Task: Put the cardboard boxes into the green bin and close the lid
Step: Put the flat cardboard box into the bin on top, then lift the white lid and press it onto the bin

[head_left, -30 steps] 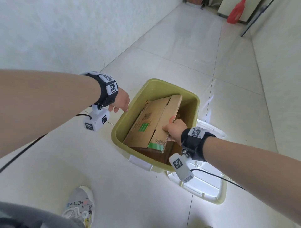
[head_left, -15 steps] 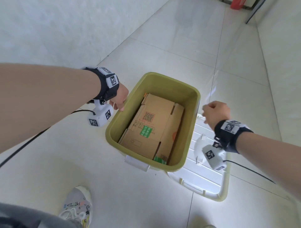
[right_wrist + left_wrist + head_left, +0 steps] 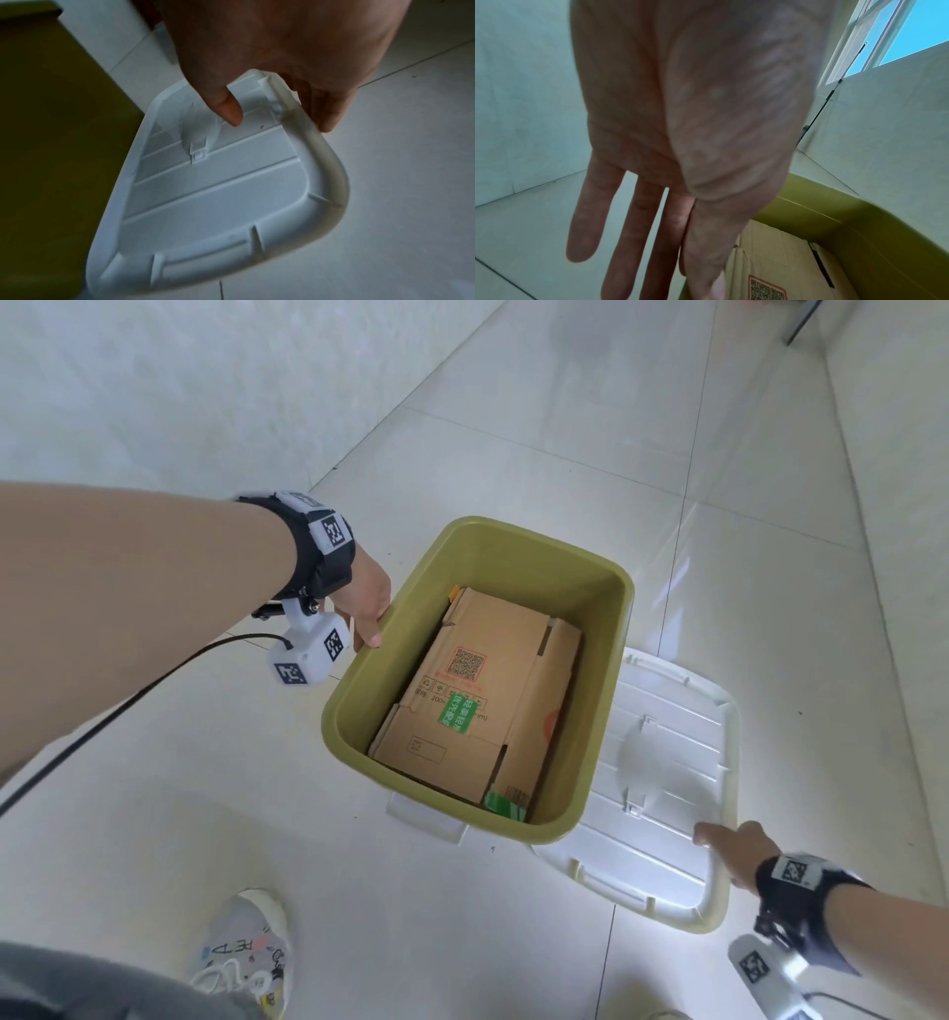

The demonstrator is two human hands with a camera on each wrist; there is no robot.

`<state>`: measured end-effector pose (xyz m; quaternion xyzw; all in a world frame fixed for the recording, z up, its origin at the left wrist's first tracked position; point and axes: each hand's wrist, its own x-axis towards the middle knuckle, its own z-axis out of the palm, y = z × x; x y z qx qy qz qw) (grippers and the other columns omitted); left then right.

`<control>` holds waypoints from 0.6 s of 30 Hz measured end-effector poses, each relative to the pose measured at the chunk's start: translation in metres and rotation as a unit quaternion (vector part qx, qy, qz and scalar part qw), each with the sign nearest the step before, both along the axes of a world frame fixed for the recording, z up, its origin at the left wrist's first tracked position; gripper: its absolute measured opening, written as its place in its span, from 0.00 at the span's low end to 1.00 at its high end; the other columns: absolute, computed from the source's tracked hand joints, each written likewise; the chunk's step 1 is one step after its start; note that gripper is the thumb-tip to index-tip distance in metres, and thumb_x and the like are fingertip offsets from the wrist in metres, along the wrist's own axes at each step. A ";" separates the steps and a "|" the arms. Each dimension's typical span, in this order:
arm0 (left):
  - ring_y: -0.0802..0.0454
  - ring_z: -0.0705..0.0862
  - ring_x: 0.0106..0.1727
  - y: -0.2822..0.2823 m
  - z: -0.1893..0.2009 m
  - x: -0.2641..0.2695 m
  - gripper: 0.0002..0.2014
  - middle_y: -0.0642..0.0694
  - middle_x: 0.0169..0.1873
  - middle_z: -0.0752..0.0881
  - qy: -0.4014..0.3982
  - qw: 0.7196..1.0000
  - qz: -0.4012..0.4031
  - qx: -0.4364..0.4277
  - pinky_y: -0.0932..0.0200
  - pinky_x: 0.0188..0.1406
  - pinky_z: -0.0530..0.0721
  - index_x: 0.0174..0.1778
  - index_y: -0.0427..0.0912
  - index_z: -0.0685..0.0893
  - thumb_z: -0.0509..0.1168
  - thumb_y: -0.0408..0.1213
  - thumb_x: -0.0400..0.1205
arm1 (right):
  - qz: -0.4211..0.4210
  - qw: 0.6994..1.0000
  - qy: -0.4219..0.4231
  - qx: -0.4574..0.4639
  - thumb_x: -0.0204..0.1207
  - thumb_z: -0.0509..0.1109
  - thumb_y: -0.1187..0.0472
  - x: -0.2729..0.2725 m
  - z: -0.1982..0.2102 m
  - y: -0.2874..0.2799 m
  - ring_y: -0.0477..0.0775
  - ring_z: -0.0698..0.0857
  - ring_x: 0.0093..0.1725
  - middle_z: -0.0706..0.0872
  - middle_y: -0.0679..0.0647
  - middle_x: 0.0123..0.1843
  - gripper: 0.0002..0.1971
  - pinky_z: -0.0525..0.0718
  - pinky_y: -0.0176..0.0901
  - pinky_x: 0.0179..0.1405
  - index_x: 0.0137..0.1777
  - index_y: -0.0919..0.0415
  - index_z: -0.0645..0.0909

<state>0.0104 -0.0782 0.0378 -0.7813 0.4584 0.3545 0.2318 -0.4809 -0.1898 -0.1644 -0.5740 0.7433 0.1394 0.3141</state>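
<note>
Flattened brown cardboard boxes [image 3: 477, 706] lie inside the olive-green plastic bin [image 3: 606, 711]. Left hand [image 3: 367, 603], fingers straight, steadies its rim; right hand [image 3: 282, 60] pinches the white ribbed plastic lid [image 3: 218, 192] edge on the floor — light, stiff, easy lifting there.

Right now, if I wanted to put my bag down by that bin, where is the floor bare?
Bare tile lies beyond the green bin and to its left, between the wall and the bin. It is crowded on the right, where the white lid lies with the right hand on its edge, and near the shoe.
</note>
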 end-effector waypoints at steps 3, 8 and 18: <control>0.54 0.81 0.48 0.000 0.002 -0.004 0.24 0.45 0.53 0.89 -0.008 1.000 0.005 0.002 0.68 0.29 0.76 0.65 0.30 0.83 0.68 0.47 0.82 | -0.031 0.999 -0.018 -0.021 0.70 0.72 0.41 0.001 0.005 -0.010 0.69 0.90 0.42 0.89 0.68 0.41 0.33 0.86 0.55 0.48 0.57 0.74 0.81; 0.56 0.84 0.47 0.004 0.003 -0.018 0.22 0.45 0.56 0.91 -0.040 0.999 0.009 0.016 0.70 0.24 0.78 0.66 0.30 0.84 0.64 0.45 0.85 | -0.034 0.998 -0.006 -0.056 0.82 0.60 0.37 0.002 0.036 -0.030 0.68 0.89 0.45 0.89 0.68 0.42 0.32 0.83 0.54 0.52 0.51 0.71 0.83; 0.56 0.79 0.29 0.015 0.006 -0.029 0.17 0.48 0.29 0.83 -0.055 0.996 0.007 0.067 0.67 0.17 0.79 0.32 0.38 0.80 0.61 0.38 0.87 | -0.066 0.947 -0.278 -0.147 0.91 0.55 0.55 0.051 0.104 -0.027 0.67 0.70 0.84 0.73 0.66 0.85 0.24 0.63 0.59 0.82 0.82 0.63 0.75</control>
